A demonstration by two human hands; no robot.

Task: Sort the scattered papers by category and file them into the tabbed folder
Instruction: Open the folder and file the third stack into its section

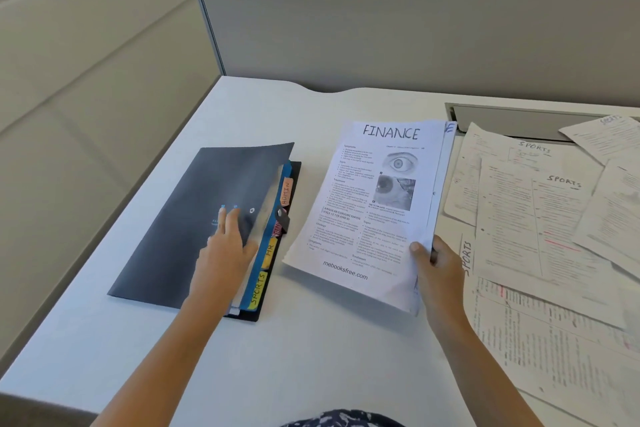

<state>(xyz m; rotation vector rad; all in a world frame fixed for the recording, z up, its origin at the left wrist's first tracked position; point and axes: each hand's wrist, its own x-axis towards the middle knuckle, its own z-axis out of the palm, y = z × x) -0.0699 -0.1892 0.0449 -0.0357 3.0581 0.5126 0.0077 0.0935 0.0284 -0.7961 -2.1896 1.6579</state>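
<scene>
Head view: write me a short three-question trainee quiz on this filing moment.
1. True or false: the right hand holds a stack headed SPORTS.
2. Which tab of the folder lies nearest the person? A ADMIN, B HR, C SPORTS.
3. Fill in: the left hand touches the folder's dark ____.
Key: 1 false, it is headed FINANCE; 2 C; 3 cover.
</scene>
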